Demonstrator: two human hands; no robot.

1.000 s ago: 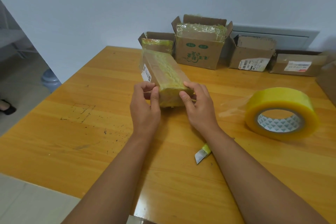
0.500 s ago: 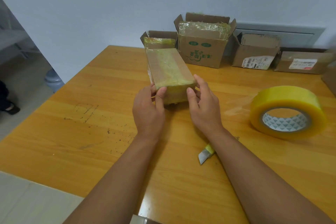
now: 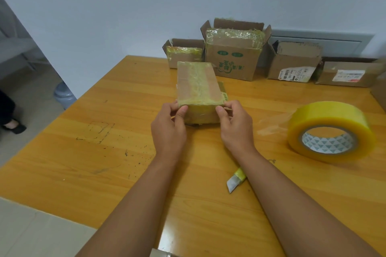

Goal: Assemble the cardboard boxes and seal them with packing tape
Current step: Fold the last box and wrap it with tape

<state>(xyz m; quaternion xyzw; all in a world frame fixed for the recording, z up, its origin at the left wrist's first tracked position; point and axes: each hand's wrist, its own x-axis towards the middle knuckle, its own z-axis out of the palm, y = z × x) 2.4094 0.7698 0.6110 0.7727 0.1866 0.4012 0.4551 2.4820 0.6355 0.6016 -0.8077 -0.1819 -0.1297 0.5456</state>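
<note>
Both hands pinch glossy, taped box.

Five cardboard boxes, one tape roll, one knife.

Cut off at the right frame edge: a brown box. Hidden under the right forearm: most of the box cutter. Cropped at left edge: a dark shoe. Too small to read: shipping labels.
</note>
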